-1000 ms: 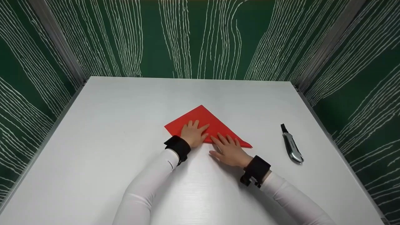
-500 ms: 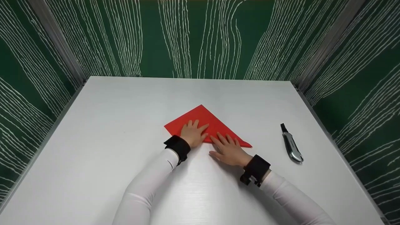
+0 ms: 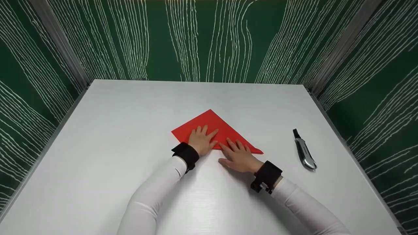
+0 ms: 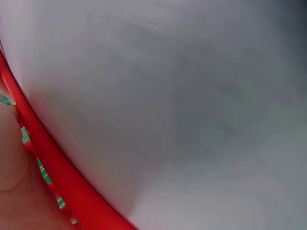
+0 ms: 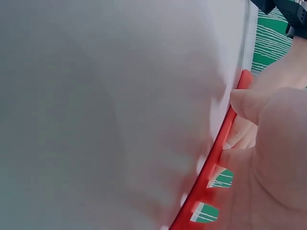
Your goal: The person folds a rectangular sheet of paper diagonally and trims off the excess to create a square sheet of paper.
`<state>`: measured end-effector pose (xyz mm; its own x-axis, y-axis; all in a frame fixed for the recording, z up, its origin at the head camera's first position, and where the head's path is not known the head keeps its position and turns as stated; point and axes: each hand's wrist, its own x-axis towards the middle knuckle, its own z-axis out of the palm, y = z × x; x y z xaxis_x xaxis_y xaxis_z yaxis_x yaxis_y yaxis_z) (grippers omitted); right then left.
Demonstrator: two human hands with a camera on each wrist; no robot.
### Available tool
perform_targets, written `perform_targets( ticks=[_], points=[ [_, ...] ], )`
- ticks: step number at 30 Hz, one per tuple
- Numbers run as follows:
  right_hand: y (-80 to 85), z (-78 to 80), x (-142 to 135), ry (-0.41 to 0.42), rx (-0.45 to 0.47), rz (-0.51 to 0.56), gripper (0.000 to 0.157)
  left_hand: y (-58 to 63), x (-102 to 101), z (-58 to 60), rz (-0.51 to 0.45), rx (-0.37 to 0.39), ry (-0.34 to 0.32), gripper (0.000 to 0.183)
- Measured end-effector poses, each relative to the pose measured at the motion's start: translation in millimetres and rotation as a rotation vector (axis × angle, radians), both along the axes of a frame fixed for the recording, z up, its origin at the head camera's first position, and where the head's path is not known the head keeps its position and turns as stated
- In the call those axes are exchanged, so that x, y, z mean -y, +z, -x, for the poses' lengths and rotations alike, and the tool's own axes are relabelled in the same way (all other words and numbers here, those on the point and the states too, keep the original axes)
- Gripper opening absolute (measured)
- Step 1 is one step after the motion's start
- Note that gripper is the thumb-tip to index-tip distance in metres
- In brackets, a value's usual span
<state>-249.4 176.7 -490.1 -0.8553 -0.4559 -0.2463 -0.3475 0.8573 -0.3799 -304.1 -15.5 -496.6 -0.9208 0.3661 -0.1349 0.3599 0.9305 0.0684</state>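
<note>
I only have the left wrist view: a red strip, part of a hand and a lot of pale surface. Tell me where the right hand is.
Observer: In the head view, the right hand rests partly on the near edge of the red sheet, spread out.
Operator: Give me the outline of that sheet's far part.
Observer: It comes to a point toward the far side of the table.
Operator: Now name whatever else lies off to the right.
Observer: A utility knife lies there, touching neither the red sheet nor the right hand.
</note>
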Motion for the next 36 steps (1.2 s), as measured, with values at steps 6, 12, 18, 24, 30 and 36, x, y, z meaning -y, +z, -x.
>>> perform_targets(
  ticks=[6,12,18,24,30,36],
  points=[
    [0.3,2.1,-1,0.005,0.014,-0.017,0.073,3.0,-1,-2.3,0.022,0.011,-0.006,0.058],
    [-1.9,0.6,0,0.011,0.016,-0.025,0.075,6.5,-1,-5.3,0.042,0.043,0.004,0.059],
    [-2.6,-2.1,0,0.008,0.048,-0.019,0.078,10.1,-2,-6.8,0.068,0.04,0.003,0.059],
    [-2.6,-2.6,-1,-0.009,0.067,-0.025,0.081,12.7,-3,-6.7,0.056,0.05,0.009,0.059],
    [-6.5,-5.9,-6,-0.034,0.04,-0.05,0.081,13.0,-3,-5.9,0.044,0.046,0.008,0.059],
    [-6.4,-9.2,-9,-0.031,0.044,-0.035,0.081,13.5,-3,-6.8,0.055,0.053,0.014,0.059]
  ],
)
